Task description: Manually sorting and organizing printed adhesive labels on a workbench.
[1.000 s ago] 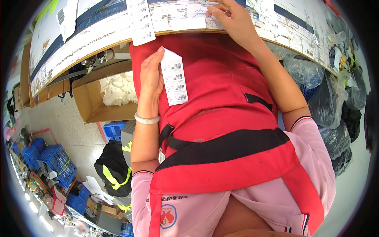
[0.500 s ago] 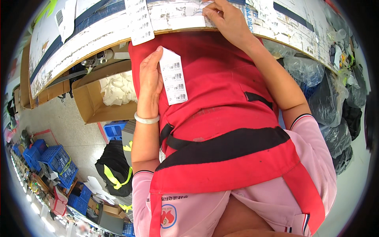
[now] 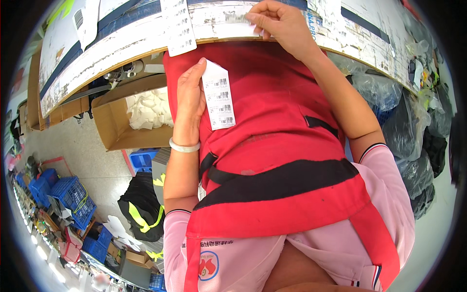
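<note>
Gripping a barcode label strip [image 3: 219,95] in my left hand [image 3: 188,104], centre frame against my red apron [image 3: 272,146]. Right hand [image 3: 282,24], top centre, pinches a label [image 3: 228,19] on the table edge [image 3: 121,46]; it has shifted slightly left. Cardboard box [image 3: 114,129], left, holds white scraps [image 3: 148,109].

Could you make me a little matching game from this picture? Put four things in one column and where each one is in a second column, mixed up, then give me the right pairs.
Things:
1. strip of barcode labels
2. white bracelet
3. cardboard box
4. blue crates

Places:
A. on the floor, far left
B. held in the left hand against the red apron
C. under the table's edge, holding white scraps
D. around the left wrist

Pairs: 1-B, 2-D, 3-C, 4-A
</note>
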`<state>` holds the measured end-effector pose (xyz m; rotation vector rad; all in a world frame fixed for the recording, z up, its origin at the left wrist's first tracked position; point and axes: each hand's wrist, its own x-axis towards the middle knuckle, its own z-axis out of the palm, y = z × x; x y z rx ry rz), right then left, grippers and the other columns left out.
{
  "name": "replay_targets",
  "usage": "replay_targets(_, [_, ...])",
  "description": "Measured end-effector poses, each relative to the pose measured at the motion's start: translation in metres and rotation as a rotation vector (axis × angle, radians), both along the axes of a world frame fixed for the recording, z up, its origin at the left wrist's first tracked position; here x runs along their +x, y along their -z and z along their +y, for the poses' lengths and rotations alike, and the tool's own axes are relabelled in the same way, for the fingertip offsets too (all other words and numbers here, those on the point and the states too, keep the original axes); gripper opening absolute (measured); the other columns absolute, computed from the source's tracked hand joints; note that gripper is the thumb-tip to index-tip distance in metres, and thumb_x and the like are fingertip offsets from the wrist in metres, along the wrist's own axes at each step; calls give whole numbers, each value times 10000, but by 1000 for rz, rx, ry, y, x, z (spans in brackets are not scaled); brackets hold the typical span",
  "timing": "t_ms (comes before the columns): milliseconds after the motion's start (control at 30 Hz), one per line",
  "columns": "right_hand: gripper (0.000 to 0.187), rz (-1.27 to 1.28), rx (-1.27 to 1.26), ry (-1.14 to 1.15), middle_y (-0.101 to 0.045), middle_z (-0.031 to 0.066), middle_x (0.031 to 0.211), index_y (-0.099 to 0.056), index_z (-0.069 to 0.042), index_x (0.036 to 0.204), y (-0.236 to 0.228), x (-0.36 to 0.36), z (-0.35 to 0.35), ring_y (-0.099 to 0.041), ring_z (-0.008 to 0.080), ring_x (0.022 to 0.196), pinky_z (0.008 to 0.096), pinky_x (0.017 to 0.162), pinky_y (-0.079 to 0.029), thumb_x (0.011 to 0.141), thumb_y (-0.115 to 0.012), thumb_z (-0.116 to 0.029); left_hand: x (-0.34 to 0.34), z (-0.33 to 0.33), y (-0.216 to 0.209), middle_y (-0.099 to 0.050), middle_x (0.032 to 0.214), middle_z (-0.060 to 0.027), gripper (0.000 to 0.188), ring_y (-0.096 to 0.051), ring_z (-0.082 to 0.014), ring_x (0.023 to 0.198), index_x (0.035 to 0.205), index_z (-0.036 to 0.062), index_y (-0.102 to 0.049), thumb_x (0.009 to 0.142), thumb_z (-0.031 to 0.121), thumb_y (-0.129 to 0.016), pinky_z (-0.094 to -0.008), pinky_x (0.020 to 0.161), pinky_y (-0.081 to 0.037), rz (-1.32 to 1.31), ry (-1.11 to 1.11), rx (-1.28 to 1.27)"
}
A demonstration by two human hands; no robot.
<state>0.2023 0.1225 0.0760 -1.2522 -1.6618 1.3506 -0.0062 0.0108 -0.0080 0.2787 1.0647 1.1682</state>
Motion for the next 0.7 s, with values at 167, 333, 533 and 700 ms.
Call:
replay_targets(167, [166,-97,-184,-124,-621,5,754,-637,-34,884,15,3,11,-565,56,643,180,571,-473,879,-641,-200,2,1,-1,-652,782,-94,309,-619,-141,645,929,-48,-637,944,242,-533,-251,579,-506,-8,17,-8])
replay_targets(333, [185,-149,-318,-84,-630,21,747,-633,-43,885,12,-3,13,-592,73,627,187,545,-493,862,-661,-224,-1,1,-4,-666,795,-82,209,-639,-131,672,881,-10,-632,943,171,-550,-243,606,-518,-83,13,-15])
replay_targets(533, [186,-161,-350,-78,-632,26,747,-634,-45,878,10,-6,15,-601,76,630,185,552,-499,855,-668,-227,-2,2,-4,-666,792,-81,210,-639,-129,669,879,-8,-630,945,173,-547,-241,605,-519,-89,19,-9])
replay_targets(700, [187,-163,-364,-76,-632,25,742,-633,-42,875,10,-6,16,-602,74,623,183,556,-503,856,-666,-225,1,2,-4,-651,785,-92,301,-619,-137,637,932,-44,-633,948,238,-530,-248,577,-513,-26,18,-10])
